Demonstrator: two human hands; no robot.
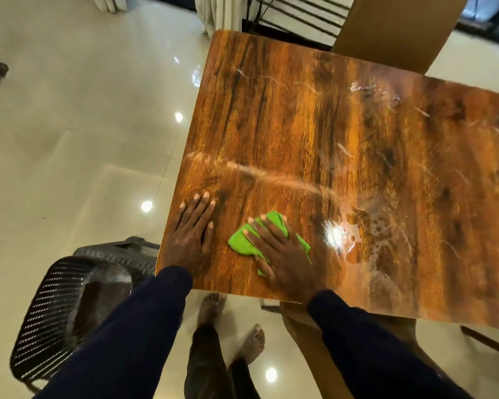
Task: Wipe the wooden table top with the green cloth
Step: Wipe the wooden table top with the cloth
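The glossy wooden table top [314,125] fills the middle and right of the head view. A bright green cloth [241,243] lies bunched near the table's near-left corner. My right hand [283,251] presses flat on the cloth with fingers spread and straight, covering most of it. My left hand [192,228] rests flat on the bare wood just left of the cloth, close to the left edge, fingers straight. Wet streaks and foamy smears [369,231] shine on the wood to the right of the cloth, and a pale streak [257,171] crosses the top beyond both hands.
A black mesh plastic chair [69,300] stands at the table's near-left corner. A tan chair back [398,30] sits against the far edge. A wooden chair [306,326] is tucked under the near edge. My bare feet [231,321] are on the glossy tiled floor.
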